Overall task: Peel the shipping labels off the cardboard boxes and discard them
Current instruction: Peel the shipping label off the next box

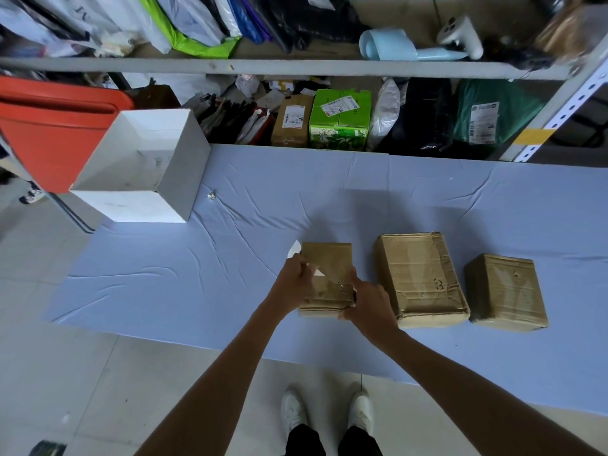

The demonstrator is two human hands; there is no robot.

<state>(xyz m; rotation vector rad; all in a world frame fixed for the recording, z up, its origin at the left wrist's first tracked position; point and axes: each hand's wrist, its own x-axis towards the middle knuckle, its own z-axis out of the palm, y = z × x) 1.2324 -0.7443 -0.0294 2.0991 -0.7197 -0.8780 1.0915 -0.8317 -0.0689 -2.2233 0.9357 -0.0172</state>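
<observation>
We look down from head height at a pale blue cloth [230, 258] spread over the floor, with our two bare arms reaching forward into the middle of it. Three brown cardboard boxes lie in a row on the cloth. The leftmost box [329, 268] is the one we are working on. Our left hand [294, 281] is closed at the box's left edge, fingers pinched on a white shipping label [294, 249] whose curled end sticks up past the knuckles on the far side; a small white corner also shows between the hands. Our right hand [370, 301] presses down on the near right corner of the same box, fingers curled over its edge, holding it steady. How much of the label is free of the cardboard we cannot tell.

Just to the right sits a larger middle box [421, 278] wrapped in clear tape, and further right a smaller box [505, 291]. Neither shows a label on top.

At the far left corner of the cloth stands an open white carton [171, 189], tilted toward us. A tiny white scrap [211, 194] lies on the cloth beside it. Beyond the cloth, metal shelving [263, 65] holds parcels and bags. Our white shoes [329, 413] show at the near edge.
</observation>
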